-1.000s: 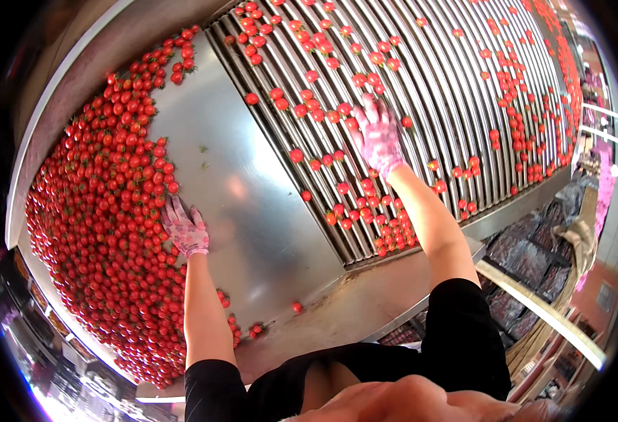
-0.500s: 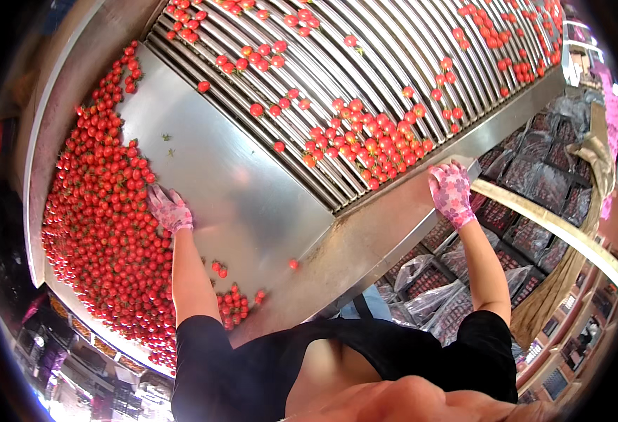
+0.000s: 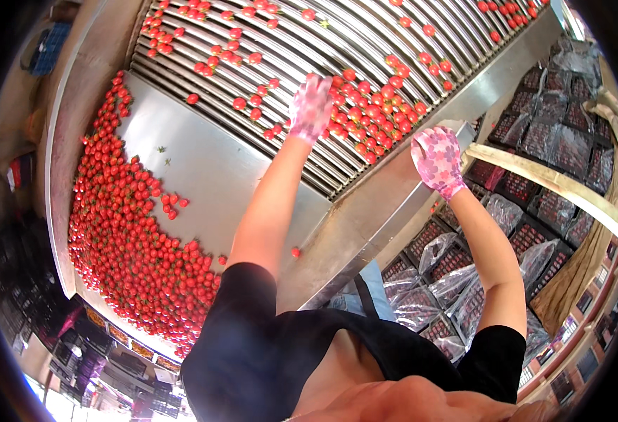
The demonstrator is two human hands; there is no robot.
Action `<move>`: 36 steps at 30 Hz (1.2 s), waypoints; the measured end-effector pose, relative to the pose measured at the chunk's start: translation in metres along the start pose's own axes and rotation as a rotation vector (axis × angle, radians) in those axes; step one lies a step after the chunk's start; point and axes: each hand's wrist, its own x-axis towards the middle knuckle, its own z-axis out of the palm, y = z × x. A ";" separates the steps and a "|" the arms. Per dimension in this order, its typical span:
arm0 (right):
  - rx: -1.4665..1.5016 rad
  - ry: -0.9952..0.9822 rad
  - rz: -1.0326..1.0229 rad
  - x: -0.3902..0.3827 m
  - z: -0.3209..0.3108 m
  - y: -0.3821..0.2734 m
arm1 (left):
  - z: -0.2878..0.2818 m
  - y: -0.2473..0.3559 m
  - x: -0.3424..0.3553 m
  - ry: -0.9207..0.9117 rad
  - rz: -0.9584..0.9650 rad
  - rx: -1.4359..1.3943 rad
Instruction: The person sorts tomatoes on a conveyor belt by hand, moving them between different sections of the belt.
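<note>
My left hand (image 3: 311, 109), in a pink flowered glove, is over the metal rollers (image 3: 217, 123) at the left edge of a cluster of cherry tomatoes (image 3: 372, 116). Its fingers look stretched out and a little blurred, with nothing visibly held. My right hand (image 3: 438, 160), gloved alike, is curled over the edge of the steel side wall (image 3: 386, 204) near its corner. A large heap of cherry tomatoes (image 3: 140, 239) lies on the smooth steel tray (image 3: 203, 162) at the left.
Smaller groups of tomatoes are scattered over the rollers. A raised metal rim (image 3: 57, 176) bounds the heap on the left. Beyond the side wall, plastic-covered crates of packed tomatoes (image 3: 457, 281) stand at the right, beside a pale curved bar (image 3: 548, 186).
My left hand has moved from the heap up and right to the tomatoes on the rollers. Loose tomatoes near my left forearm now lie with the heap. My right hand stays on the side wall.
</note>
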 end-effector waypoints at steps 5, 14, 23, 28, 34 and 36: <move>-0.001 0.036 0.030 -0.001 -0.007 -0.003 | 0.014 0.004 0.024 -0.236 -0.094 0.082; 0.058 0.033 0.066 0.002 -0.011 -0.007 | 0.037 -0.017 -0.016 0.239 -0.409 -0.537; 0.075 0.036 0.086 -0.001 -0.007 -0.005 | 0.031 0.077 0.021 -0.550 -0.075 0.281; 0.053 0.014 0.105 -0.002 -0.006 -0.005 | 0.033 0.080 0.002 -0.635 -0.097 -0.027; 0.055 0.013 0.124 -0.007 -0.006 -0.001 | 0.042 0.107 0.023 -0.646 -0.209 -0.550; 0.066 0.007 0.127 -0.003 -0.005 -0.003 | 0.025 0.133 0.045 -0.569 -0.152 -0.336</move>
